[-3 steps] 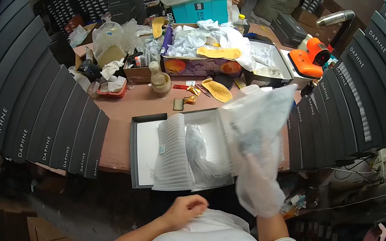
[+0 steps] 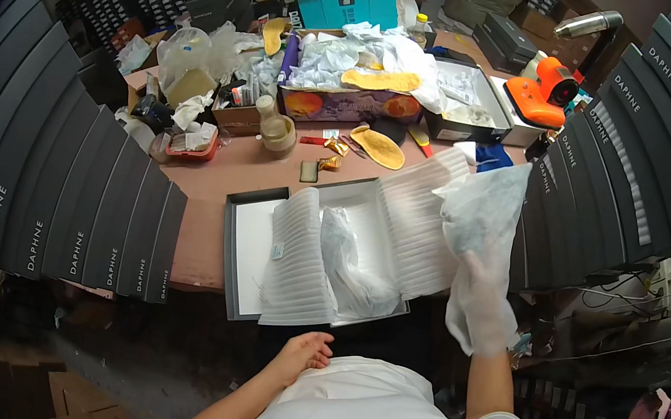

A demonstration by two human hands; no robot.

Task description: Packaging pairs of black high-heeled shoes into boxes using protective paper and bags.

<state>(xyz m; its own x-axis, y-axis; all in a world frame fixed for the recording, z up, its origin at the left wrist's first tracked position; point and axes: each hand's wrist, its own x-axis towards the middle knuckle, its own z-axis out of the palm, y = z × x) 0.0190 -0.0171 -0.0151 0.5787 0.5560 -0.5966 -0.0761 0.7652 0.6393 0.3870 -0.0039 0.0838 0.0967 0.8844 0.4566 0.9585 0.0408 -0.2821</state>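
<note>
Right hand (image 2: 483, 303): raised at the right of the view, forearm coming up from the lower edge, elbow low. The hand sits inside or behind a white translucent plastic bag (image 2: 484, 222), so its outline shows through the film; grip clenched on the bag, held up off the table to the right of the open box. Bag hangs from near the fingers upward and outward, crumpled, with a soft pale bulk inside; what it contains cannot be told.

Left hand (image 2: 305, 351): drawn in close to the body, resting against the white shirt just below the table edge. Fingers loosely curled, grip released, nothing in it.

Just in front of the left hand: open grey shoe box (image 2: 231, 255) lying flat on the pinkish-brown table (image 2: 225, 168). Inside, white ribbed wrapping sheets (image 2: 295, 255) folded out to either side, and between them a second crumpled clear bag (image 2: 349, 267).

Further out on the table: yellow insole (image 2: 378, 147), small red tools, a roll of tape (image 2: 279, 137), a carton with an orange print (image 2: 341, 106) heaped with white paper and another insole. Orange handheld device (image 2: 540, 93) at the far right corner. Teal box (image 2: 351, 8) at the back.

Stacks of dark shoe boxes (image 2: 53, 204) wall in the table on the left and right.
</note>
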